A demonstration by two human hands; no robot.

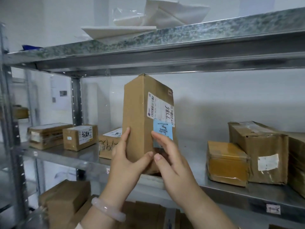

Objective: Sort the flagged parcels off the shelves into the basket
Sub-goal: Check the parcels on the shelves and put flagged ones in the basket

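Observation:
A tall brown cardboard parcel (140, 116) stands upright at the front of the middle shelf (231, 194). It bears a white shipping label and a blue sticky note (162, 131) with handwriting. My left hand (127, 161) grips the parcel's lower left side, thumb across the front. My right hand (168, 159) holds the lower right edge, with fingertips on the blue note. No basket is in view.
Other brown parcels lie on the same shelf: two small ones at the left (79, 137), one behind the held parcel (109, 144), taped ones at the right (227, 164). Boxes (66, 204) sit on the shelf below. White foam sheets (148, 19) rest on the top shelf.

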